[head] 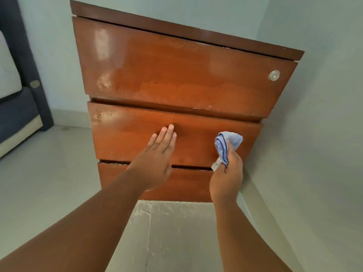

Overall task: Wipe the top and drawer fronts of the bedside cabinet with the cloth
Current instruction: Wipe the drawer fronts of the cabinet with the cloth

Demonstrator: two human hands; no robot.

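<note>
The brown wooden bedside cabinet (176, 75) fills the middle of the head view, seen from low down, with three drawer fronts and only the front edge of its top showing. The top drawer front carries pale streaks and a round metal lock (274, 75) at its right. My left hand (157, 160) lies flat with straight fingers against the middle drawer front (121, 132). My right hand (227, 173) grips a bunched blue cloth (225, 144) and holds it against the right part of that same drawer. The bottom drawer front (186, 185) is partly hidden behind both hands.
A dark blue bed frame with a pale mattress (17, 95) stands at the left. A pale wall (324, 134) runs close along the cabinet's right side. Light floor tiles (59, 173) lie in front, with a dusty patch (176, 222) below the cabinet.
</note>
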